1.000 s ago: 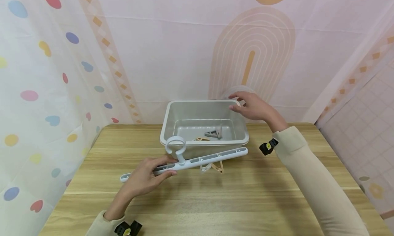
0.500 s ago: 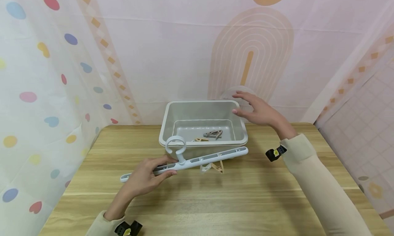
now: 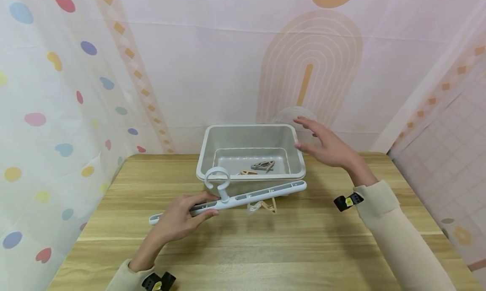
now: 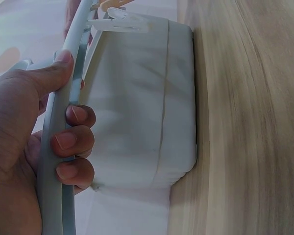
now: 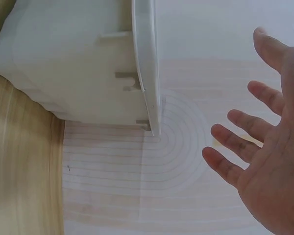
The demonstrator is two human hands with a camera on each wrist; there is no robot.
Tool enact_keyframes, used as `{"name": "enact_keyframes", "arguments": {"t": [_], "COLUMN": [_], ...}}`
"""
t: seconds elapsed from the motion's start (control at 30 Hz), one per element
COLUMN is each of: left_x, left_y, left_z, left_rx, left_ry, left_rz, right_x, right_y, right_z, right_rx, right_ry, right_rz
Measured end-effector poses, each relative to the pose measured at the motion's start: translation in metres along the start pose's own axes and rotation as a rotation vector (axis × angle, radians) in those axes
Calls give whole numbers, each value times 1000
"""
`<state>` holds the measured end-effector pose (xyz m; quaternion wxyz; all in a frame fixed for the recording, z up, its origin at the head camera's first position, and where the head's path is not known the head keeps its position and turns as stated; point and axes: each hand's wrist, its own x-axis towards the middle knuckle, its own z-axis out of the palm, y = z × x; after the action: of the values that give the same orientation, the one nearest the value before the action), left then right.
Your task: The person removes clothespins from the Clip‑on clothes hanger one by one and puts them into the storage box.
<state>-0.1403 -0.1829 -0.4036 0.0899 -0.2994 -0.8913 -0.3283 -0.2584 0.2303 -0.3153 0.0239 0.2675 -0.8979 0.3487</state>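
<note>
My left hand (image 3: 181,218) grips a pale blue-white plastic hanger (image 3: 262,195) left of its hook, thumb on one side and fingers curled round the bar in the left wrist view. Under the hanger's right half hang a white clip (image 3: 253,207) and a tan clip (image 3: 270,206). Just behind stands a grey plastic bin (image 3: 247,136), with a grey clip (image 3: 263,166) and another tan clip (image 3: 248,172) visible on its floor. Beside the bin's right rim my right hand (image 3: 328,145) is raised, fingers spread and holding nothing; the right wrist view shows its bare palm.
The bin sits at the far side of a wooden table (image 3: 303,249), close to a patterned cloth backdrop (image 3: 190,71). The hanger's bar crosses in front of the bin's near wall. Cloth also hangs along the left side.
My right hand has moved from over the bin's right corner to the right and toward me, fingers spreading. The grey clip in the bin has tipped flatter. The left hand and hanger stay nearly still.
</note>
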Motion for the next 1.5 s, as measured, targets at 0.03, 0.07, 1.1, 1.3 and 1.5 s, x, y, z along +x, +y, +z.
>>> {"name": "enact_keyframes", "arguments": {"t": [0.03, 0.07, 1.1, 1.3, 1.5], "left_x": [0, 1, 3, 4, 6], "left_y": [0, 1, 5, 8, 11], "left_z": [0, 0, -2, -2, -3], "left_rx": [1, 2, -18, -19, -32], "left_ry": [0, -1, 32, 39, 46], "left_rz": [2, 4, 36, 39, 43], "right_x": [-3, -5, -73, -83, -91], "right_y": [-1, -1, -6, -10, -13], "right_z": [0, 1, 28, 33, 41], "right_rx": [3, 9, 145, 180, 219], "right_ry": [3, 9, 116, 135, 137], "right_rz": [-2, -4, -145, -175, -176]}}
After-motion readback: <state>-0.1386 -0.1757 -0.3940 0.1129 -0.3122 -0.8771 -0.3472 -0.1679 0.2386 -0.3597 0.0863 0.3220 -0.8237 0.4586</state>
